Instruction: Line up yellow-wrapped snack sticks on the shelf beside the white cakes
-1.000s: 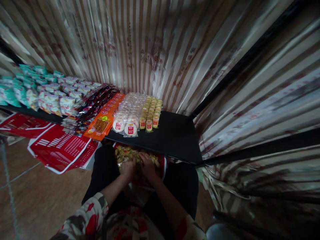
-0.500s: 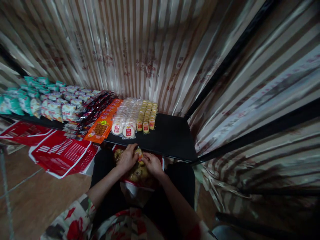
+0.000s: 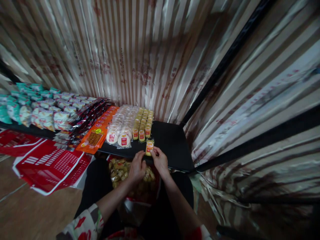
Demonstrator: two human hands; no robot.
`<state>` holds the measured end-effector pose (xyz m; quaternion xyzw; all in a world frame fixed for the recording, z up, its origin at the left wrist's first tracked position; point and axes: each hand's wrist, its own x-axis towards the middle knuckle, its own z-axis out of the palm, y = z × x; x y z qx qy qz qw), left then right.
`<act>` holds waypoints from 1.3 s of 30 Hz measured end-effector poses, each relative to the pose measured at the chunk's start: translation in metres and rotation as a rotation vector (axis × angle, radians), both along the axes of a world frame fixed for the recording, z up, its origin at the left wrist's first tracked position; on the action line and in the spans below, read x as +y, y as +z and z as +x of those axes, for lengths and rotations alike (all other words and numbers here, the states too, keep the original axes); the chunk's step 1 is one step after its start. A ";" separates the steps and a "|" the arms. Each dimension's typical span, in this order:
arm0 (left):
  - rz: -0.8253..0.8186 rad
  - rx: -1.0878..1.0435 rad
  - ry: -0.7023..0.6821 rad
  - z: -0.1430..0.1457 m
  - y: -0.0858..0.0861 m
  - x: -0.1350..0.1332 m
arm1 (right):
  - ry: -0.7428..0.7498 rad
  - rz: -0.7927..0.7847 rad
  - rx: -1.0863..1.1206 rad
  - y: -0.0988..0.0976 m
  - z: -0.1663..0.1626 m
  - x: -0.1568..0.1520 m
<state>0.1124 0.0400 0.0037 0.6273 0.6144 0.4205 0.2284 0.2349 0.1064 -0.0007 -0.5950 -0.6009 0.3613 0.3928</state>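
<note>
While the right hand (image 3: 160, 162) pinches a yellow packet (image 3: 149, 147) upright between thumb and fingers (image 3: 155, 152), that packet hangs at the desk's (image 3: 172, 146) front edge, just in front of the yellow row (image 3: 143, 125) laid out on the desk. The left hand (image 3: 137, 167) hovers just below the desk's edge, over the bag (image 3: 119, 168) in the lap. Its fingers are curled, but whether they grip anything, can't tell. White cakes (image 3: 120, 133) and orange packs (image 3: 96, 136) fill the desk further left.
</note>
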 end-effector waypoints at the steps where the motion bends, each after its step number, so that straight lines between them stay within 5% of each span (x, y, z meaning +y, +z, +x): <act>1: -0.023 0.008 -0.014 0.003 0.000 0.005 | -0.030 0.010 -0.029 0.001 0.000 0.005; 15: -0.077 0.324 0.023 0.001 0.000 0.069 | -0.106 0.130 -0.170 -0.005 -0.018 0.072; 25: 0.136 0.647 -0.020 -0.021 -0.022 0.077 | -0.087 0.162 -0.223 -0.010 -0.033 0.076; 39: 0.165 0.563 -0.059 -0.023 -0.043 0.079 | -0.061 0.205 -0.208 -0.010 -0.033 0.078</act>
